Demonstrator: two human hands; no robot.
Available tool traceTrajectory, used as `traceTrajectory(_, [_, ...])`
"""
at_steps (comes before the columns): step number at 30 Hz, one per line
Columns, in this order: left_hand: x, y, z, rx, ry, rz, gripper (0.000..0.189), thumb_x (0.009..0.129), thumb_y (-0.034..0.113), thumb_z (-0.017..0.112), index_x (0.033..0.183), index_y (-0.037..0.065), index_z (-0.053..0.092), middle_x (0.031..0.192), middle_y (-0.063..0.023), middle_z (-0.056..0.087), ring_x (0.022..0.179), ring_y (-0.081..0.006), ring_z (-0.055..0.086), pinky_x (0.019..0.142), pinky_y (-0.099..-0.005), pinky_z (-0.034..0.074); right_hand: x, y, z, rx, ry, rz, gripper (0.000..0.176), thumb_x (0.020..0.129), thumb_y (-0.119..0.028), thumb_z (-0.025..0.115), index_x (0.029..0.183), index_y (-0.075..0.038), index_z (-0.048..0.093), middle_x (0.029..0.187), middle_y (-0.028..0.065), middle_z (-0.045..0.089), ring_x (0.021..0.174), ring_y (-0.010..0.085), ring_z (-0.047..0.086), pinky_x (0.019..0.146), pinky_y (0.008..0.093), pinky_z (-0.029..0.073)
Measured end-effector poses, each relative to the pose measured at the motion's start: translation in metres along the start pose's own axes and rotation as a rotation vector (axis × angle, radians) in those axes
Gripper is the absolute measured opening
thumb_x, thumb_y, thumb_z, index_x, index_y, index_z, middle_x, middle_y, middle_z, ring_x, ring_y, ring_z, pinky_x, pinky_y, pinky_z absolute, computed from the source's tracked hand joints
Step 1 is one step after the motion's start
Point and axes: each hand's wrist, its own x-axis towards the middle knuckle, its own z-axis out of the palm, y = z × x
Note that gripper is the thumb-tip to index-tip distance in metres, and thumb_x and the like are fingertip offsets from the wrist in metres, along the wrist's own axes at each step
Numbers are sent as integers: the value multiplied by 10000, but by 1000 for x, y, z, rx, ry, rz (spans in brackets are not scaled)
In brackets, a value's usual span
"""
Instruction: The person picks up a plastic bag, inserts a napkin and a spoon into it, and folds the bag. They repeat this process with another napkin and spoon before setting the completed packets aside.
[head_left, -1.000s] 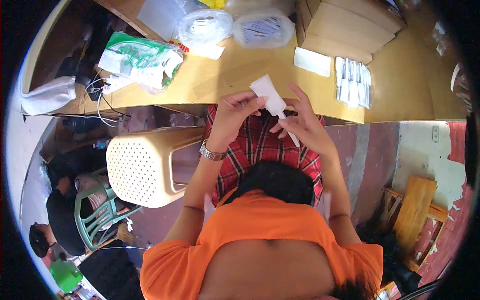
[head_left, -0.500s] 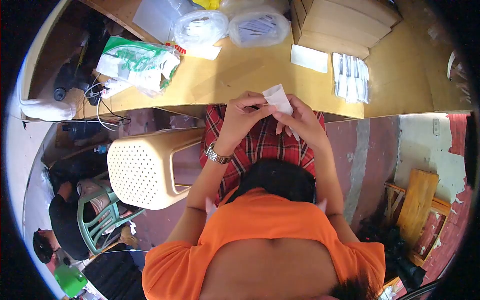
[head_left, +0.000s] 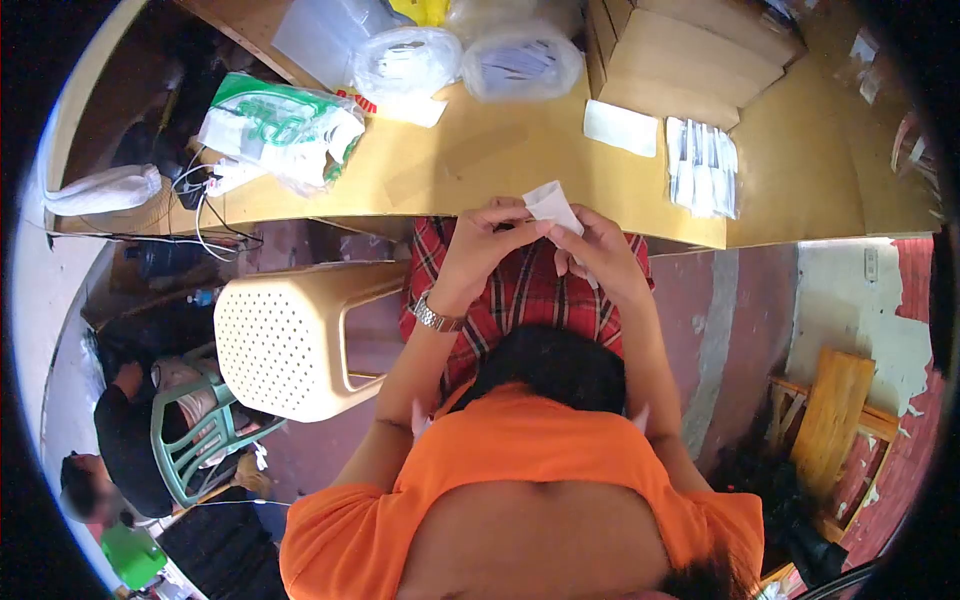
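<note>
White paper (head_left: pixel 552 204) is being pinched by the left hand (head_left: pixel 482 243) and the right hand (head_left: pixel 607 256), near the worktop's (head_left: pixel 450 170) front edge. Uneven finger pressure could be creasing or tearing it, thin as it seems. Toward the worktop's far side, two plastic tubs (head_left: pixel 568 78) are holding slim pieces (head_left: pixel 515 64).

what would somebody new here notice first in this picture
Probably the bright orange shirt, filling the lower middle. Next, the cream stool dotted with holes, at left of the view, then the small white piece held between left hand and right hand, near the wooden table.
</note>
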Motion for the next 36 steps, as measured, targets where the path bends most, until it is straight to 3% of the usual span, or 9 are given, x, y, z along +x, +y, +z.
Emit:
traceTrajectory(12, [1,-10,-3,63,18,17,165,753,117,753,865,12,693,893,-28,609,828,-91,542,750,-246,416,1,12,6,116,54,5,277,859,-205,660,1036,-1,598,699,-19,540,515,40,482,420,185,303])
traceTrajectory(15, [6,-17,-3,172,53,36,204,757,147,756,891,11,682,893,-26,609,821,-88,552,725,-245,441,2,11,3,128,72,20,268,859,-201,660,1024,2,599,684,-25,518,503,43,449,422,192,296])
traceTrajectory(18, [9,-19,-1,216,42,64,153,803,91,706,922,2,672,883,-22,613,848,-98,546,783,-241,425,4,12,0,122,94,13,269,860,-197,660,1016,12,595,673,-27,494,493,45,419,420,200,285])
traceTrajectory(21, [10,-15,0,209,66,21,238,810,125,707,1000,-2,643,891,-22,628,821,-98,560,734,-241,449,6,18,-7,107,127,5,289,861,-200,659,1027,24,580,676,-29,488,473,38,396,407,198,257])
traceTrajectory(24, [27,-8,-14,377,263,30,257,810,202,708,973,15,640,921,-65,649,801,-130,591,704,-255,474,4,20,-20,107,197,25,295,854,-199,665,1030,21,575,680,-29,490,460,31,387,400,196,244])
traceTrajectory(27, [68,-23,-44,686,376,294,245,847,170,645,1027,5,621,906,-95,657,808,-170,625,698,-280,484,3,20,-36,99,266,20,295,847,-197,673,1035,10,577,677,-31,493,456,25,388,397,192,240])
traceTrajectory(30, [127,-55,-68,953,314,607,197,826,179,637,957,32,624,901,-155,631,861,-310,598,754,-396,482,5,17,-45,69,316,17,283,844,-192,677,1029,0,582,674,-34,498,452,20,388,393,187,234])
traceTrajectory(33, [167,-78,-68,1273,212,489,227,812,217,617,948,35,614,956,-187,604,930,-364,561,817,-488,437,9,15,-50,36,335,23,265,843,-189,679,1014,-4,595,669,-38,500,451,20,392,390,182,232])
traceTrajectory(36, [163,-77,-52,1319,263,407,274,802,278,622,928,35,615,1016,-222,578,1000,-391,524,851,-524,400,9,10,-54,-15,347,32,260,842,-188,680,1008,-2,610,675,-37,513,454,24,398,391,181,238])
